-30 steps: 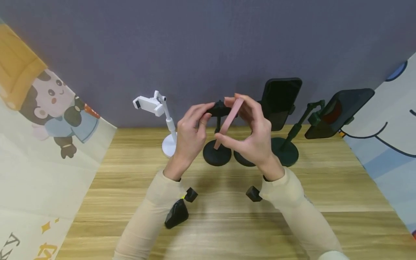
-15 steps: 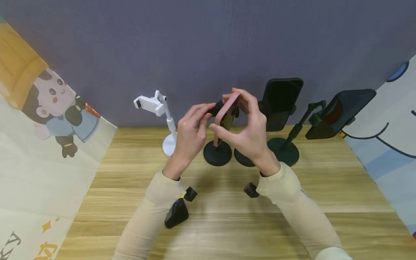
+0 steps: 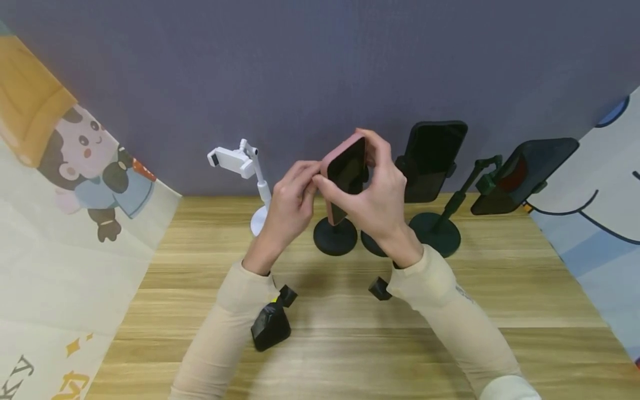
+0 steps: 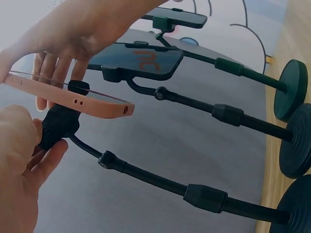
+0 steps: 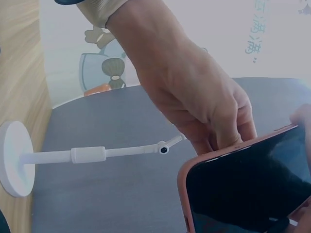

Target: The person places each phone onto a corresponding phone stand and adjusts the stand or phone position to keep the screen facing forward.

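Observation:
My right hand (image 3: 380,197) grips a phone (image 3: 348,166) in a pink case by its edges, thumb on the near side and fingers on the far side. The phone is tilted, its dark screen partly facing the head camera. With thumb and fingers, my left hand (image 3: 290,194) pinches the clamp (image 4: 60,124) of a black phone stand (image 4: 155,179). In the left wrist view the phone lies close against that clamp; whether it sits inside the clamp's arms I cannot tell. From the head, the phone and hands hide the clamp.
On the left stands a white phone stand (image 3: 260,189) with an unfilled holder. To the right, a black stand holds a dark phone (image 3: 434,161), and a dark green stand (image 3: 442,230) holds another phone (image 3: 525,175). A grey wall (image 3: 320,72) rises behind the wooden table (image 3: 320,355).
My right hand has moved left and slightly up, turning the phone from edge-on so more of its screen shows, and bringing it to the clamp. My left hand has stayed almost in place.

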Demonstrator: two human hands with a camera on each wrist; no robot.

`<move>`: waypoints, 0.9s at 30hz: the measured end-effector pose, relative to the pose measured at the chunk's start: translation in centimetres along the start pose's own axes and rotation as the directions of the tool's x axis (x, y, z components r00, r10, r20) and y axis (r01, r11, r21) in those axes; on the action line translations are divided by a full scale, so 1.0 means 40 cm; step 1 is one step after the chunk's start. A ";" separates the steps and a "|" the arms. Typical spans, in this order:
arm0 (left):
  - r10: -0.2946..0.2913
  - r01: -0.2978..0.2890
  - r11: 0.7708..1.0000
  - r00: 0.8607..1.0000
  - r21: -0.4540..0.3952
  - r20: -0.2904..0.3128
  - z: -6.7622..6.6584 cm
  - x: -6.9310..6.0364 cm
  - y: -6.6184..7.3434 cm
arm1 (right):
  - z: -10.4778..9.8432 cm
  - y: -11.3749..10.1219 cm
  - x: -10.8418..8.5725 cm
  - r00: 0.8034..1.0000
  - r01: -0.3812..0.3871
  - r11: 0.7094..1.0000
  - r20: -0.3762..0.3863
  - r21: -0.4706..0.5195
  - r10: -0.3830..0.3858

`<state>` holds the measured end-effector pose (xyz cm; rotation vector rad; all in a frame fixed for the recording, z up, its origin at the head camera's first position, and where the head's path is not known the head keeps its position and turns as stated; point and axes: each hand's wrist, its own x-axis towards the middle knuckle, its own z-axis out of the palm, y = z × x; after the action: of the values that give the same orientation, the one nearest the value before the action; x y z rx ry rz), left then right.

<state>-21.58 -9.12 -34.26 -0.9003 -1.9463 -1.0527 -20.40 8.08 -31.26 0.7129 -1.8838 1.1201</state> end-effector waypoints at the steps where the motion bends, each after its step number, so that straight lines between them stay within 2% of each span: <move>1: 0.002 -0.002 1.000 1.000 0.000 0.000 -0.001 0.000 0.000 | 0.002 -0.001 0.001 1.000 -0.004 1.000 -0.006 -0.019 0.004; 6: 0.005 -0.005 1.000 1.000 0.007 -0.006 0.001 0.000 -0.002 | 0.014 -0.004 -0.002 0.999 -0.012 0.997 -0.044 -0.078 0.008; 21: 0.005 -0.005 1.000 1.000 -0.015 -0.013 0.012 0.005 -0.006 | 0.044 0.018 -0.007 0.989 -0.011 0.998 -0.147 -0.065 0.001; 27: 0.005 -0.005 1.000 1.000 -0.021 -0.009 0.015 0.007 -0.006 | 0.050 0.025 -0.008 0.983 -0.005 0.995 -0.182 -0.104 -0.015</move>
<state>-22.08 -8.62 -34.35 -0.9106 -1.9281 -1.0744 -21.72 6.76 -32.51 0.5374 -1.7698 1.0389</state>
